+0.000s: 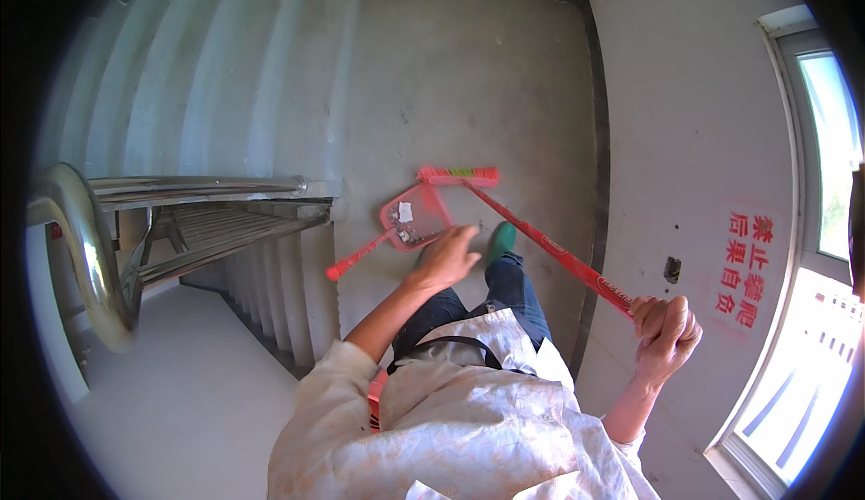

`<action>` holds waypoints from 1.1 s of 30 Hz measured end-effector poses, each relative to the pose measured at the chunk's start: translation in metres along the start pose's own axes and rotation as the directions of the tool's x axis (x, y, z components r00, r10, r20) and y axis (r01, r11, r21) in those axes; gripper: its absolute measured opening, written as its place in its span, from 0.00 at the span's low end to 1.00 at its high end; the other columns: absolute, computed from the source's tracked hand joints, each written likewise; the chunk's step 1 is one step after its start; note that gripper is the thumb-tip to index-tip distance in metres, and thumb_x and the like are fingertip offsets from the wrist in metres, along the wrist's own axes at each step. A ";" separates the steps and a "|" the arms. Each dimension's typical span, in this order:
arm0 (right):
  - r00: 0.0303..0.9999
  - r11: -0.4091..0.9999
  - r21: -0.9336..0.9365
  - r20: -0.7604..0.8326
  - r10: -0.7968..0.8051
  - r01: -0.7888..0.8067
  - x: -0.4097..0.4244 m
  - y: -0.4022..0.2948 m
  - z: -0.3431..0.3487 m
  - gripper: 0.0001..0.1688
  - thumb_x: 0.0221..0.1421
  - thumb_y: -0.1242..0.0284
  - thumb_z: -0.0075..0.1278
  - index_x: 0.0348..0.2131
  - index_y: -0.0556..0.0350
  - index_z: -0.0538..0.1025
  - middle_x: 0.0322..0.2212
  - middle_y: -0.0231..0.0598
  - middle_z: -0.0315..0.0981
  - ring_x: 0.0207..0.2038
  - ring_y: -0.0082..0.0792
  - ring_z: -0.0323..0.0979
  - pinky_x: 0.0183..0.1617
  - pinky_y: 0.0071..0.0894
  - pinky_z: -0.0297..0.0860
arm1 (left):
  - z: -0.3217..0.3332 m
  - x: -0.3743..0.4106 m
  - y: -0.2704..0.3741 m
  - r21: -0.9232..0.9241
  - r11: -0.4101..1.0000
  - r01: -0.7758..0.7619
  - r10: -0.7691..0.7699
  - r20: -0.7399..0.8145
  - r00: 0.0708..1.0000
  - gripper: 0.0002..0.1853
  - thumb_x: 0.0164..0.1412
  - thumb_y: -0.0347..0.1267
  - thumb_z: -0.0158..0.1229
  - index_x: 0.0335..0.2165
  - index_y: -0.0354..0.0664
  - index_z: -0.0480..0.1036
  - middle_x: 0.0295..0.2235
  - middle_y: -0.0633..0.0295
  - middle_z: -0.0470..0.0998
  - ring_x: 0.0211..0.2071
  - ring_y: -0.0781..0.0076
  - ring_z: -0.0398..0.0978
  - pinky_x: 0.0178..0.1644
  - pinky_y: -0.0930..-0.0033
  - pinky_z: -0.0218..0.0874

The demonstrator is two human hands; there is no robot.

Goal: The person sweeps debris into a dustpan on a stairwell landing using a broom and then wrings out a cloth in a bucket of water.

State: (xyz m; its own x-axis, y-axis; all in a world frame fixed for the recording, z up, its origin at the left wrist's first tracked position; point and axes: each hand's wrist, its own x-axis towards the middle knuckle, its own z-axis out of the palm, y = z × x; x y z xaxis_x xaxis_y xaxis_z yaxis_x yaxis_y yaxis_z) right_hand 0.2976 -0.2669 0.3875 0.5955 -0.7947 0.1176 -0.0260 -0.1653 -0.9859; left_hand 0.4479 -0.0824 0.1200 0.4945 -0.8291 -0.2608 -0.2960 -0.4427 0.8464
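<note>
My right hand [665,334] grips the upper end of a broom's red handle [551,246], which slants down to the floor. The broom head [466,177], with pink and green bristles, rests on the concrete just beyond a dustpan. That translucent pink dustpan [432,209] lies on the floor with a white scrap [405,211] and dark debris in it. Its red handle [358,257] points to the lower left. Held above the dustpan's near right edge, my left hand [449,255] is empty, its fingers apart.
Concrete steps [223,74] adjoin the landing [473,81] on the left. A metal railing [203,186] borders the stairwell, where another flight [270,290] shows. Right of me, a wall [669,128] has red writing, an electrical box hole [672,269] and a window [824,155].
</note>
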 end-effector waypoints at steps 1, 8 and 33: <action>0.999 1.000 0.017 -0.033 0.004 -0.004 0.002 0.002 -0.004 0.29 0.67 0.77 0.34 0.11 0.53 0.52 0.06 0.30 0.49 0.10 0.24 0.50 0.18 0.30 0.55 | -0.006 -0.015 -0.023 0.039 0.993 0.109 -0.111 0.046 0.993 0.22 0.51 0.32 0.62 0.45 0.40 0.68 0.42 0.51 0.74 0.46 0.52 0.71 0.51 0.57 0.62; 0.999 0.998 0.045 -0.017 -0.050 0.050 0.023 0.009 -0.014 0.29 0.66 0.77 0.35 0.11 0.53 0.53 0.06 0.29 0.49 0.10 0.22 0.49 0.17 0.28 0.55 | -0.010 -0.159 -0.162 -0.264 0.663 0.700 -0.707 0.086 0.702 0.26 0.47 0.33 0.67 0.45 0.43 0.65 0.33 0.56 0.75 0.31 0.62 0.75 0.34 0.61 0.68; 0.976 0.999 0.019 0.210 -0.054 0.051 0.103 0.032 -0.095 0.30 0.68 0.71 0.36 0.11 0.52 0.59 0.07 0.30 0.52 0.11 0.23 0.53 0.23 0.32 0.64 | 0.034 -0.204 -0.136 -0.610 0.752 0.248 -0.659 -0.694 0.290 0.10 0.56 0.27 0.61 0.37 0.38 0.72 0.26 0.69 0.70 0.25 0.82 0.66 0.30 0.79 0.60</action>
State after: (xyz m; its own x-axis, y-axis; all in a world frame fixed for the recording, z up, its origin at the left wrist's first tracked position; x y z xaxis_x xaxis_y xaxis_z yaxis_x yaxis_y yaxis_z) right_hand 0.2820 -0.4095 0.3797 0.7510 -0.6447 0.1427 0.0194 -0.1945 -0.9807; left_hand 0.3595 0.1351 0.0418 0.9057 0.2879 -0.3110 0.3989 -0.3307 0.8553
